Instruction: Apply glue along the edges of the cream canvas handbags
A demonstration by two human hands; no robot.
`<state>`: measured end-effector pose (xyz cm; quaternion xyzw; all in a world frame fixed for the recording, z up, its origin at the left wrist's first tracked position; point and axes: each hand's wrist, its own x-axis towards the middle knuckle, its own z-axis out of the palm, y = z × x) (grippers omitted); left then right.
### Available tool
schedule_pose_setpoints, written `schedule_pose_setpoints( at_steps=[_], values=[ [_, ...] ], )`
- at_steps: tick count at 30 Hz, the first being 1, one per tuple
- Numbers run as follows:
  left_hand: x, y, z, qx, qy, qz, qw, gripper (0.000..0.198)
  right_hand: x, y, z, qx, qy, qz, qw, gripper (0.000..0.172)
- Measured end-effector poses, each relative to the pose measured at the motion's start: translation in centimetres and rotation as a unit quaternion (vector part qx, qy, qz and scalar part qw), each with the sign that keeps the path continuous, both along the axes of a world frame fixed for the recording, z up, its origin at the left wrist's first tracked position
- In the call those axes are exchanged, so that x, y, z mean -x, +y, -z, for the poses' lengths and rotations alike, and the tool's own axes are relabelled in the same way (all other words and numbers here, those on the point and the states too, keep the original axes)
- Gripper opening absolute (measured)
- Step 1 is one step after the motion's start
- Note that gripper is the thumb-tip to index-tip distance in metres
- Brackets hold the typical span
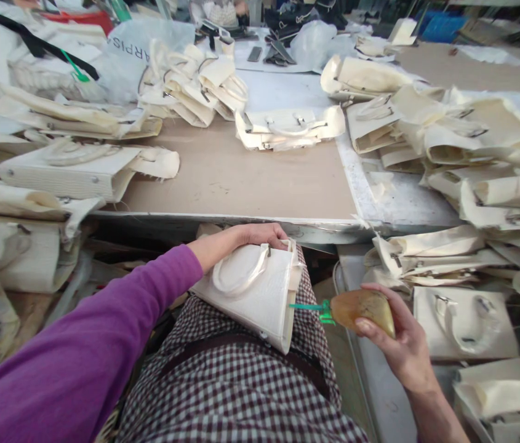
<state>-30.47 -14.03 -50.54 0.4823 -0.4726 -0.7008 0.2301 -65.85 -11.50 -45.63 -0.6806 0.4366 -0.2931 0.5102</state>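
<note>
**Nozzle (308, 306) at the bag's (262, 298) edge**

Your left hand (264, 235) grips the bag's top on your lap (241, 394); your right wraps the bottle (361, 307). You seem to be working the side edge, which calls for a steady tip. Your left fingertips are hidden; whether the nozzle touches is unclear.

Brown-topped worktable (241, 184) bears one cream handbag (290, 130) mid-surface. Left pile (68, 163) and right pile (472, 126): similar handbags, overlapping.
</note>
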Motion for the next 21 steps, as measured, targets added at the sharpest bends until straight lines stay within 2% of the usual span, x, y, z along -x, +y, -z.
schedule_pose_setpoints(
  at_steps=[3, 8, 13, 18, 21],
  values=[
    [0.1, 0.1, 0.0, -0.002, 0.001, -0.008, 1.000, 0.019, -0.3, 0.1, -0.1, 0.007, -0.016, 0.003, 1.000, 0.046],
    [0.2, 0.2, -0.1, 0.000, -0.001, -0.014, 1.000, 0.022, 0.2, 0.3, -0.5, -0.061, -0.012, -0.097, 0.993, 0.045],
    [0.1, 0.0, -0.2, 0.008, -0.009, -0.009, 1.000, 0.022, 0.9, 0.6, -0.3, -0.046, 0.001, -0.054, 0.997, 0.047],
    [0.2, 0.1, -0.2, 0.018, -0.015, -0.005, 1.000, 0.021, 1.5, 0.8, 0.0, -0.093, 0.013, -0.086, 0.992, 0.051],
    [0.2, 0.2, -0.4, 0.026, -0.021, 0.003, 0.999, 0.021, 1.5, 1.4, -0.1, -0.114, 0.005, -0.015, 0.993, 0.054]
  ],
)
